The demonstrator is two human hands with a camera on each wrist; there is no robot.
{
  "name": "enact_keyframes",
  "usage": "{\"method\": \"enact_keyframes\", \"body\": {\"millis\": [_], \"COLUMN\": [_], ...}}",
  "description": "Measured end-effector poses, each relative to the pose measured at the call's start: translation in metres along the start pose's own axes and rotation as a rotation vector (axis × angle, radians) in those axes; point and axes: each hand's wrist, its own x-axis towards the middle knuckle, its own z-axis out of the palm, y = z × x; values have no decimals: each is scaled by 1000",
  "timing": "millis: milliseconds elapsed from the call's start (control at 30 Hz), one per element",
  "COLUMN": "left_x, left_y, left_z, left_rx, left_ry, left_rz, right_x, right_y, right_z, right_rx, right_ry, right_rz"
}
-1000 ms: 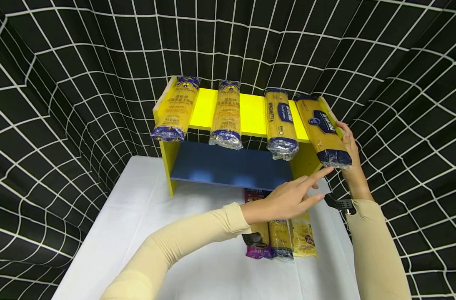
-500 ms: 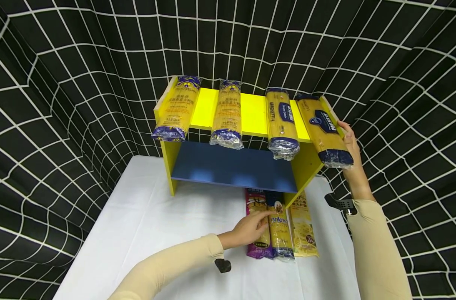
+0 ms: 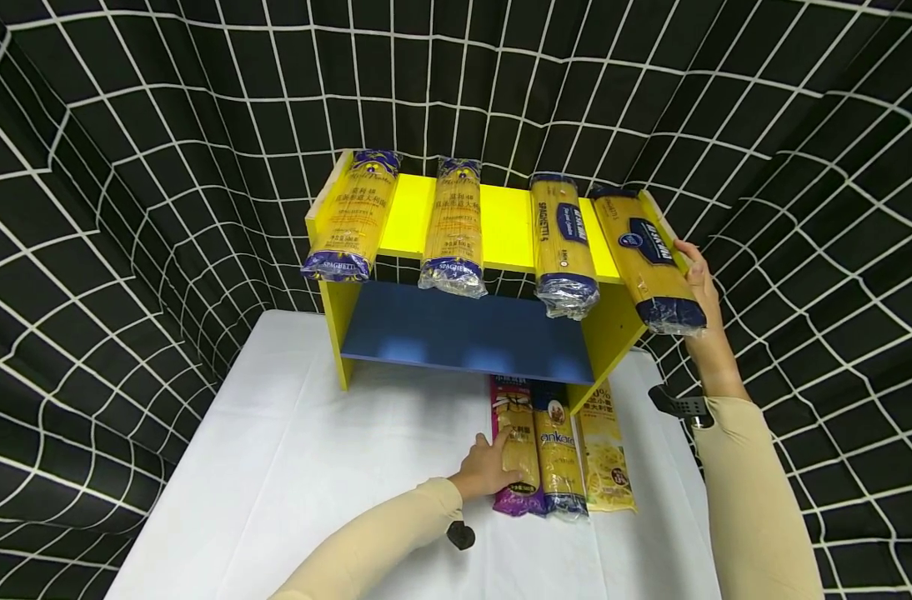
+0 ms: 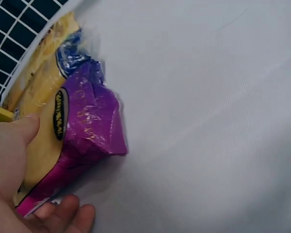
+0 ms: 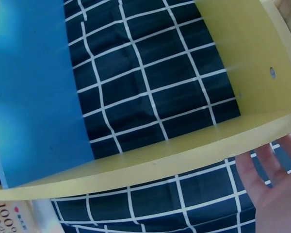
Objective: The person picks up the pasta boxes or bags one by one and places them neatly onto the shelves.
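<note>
In the head view my left hand (image 3: 489, 467) is on a purple-ended bag of spaghetti (image 3: 521, 450) lying on the white cloth. The left wrist view shows the thumb over the top of this bag (image 4: 92, 116), with curled fingers at its side. My right hand (image 3: 704, 292) rests against the outer right side of the yellow shelf unit (image 3: 613, 333), beside a tilted dark-blue-ended spaghetti packet (image 3: 651, 258). In the right wrist view, fairly straight fingers of the right hand (image 5: 276, 184) touch the panel edge; the thumb is hidden.
Three more spaghetti packets, left (image 3: 354, 217), middle (image 3: 454, 225) and right (image 3: 563, 242), lie on the yellow top shelf, overhanging its front. Below is a blue shelf (image 3: 463, 333). An ankara packet (image 3: 559, 458) and a pale yellow packet (image 3: 608, 458) lie right of the purple-ended bag.
My left hand has come down from beside the upper right packet, passed over the ankara packet, and moved left onto the purple-ended bag. The right hand stays at the shelf side.
</note>
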Motion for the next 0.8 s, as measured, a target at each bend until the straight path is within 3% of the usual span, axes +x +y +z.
{"method": "enact_keyframes", "body": {"millis": [400,800], "left_x": [1,15], "left_y": [7,10], "left_z": [1,3], "left_rx": [-84,-199], "left_ry": [60,44], "left_rz": [-14,-55], "right_x": [-1,-1], "right_y": [0,-2], "right_z": [-1,2], "right_rx": [-69,-113], "right_ry": [10,36], "right_rz": [6,23]}}
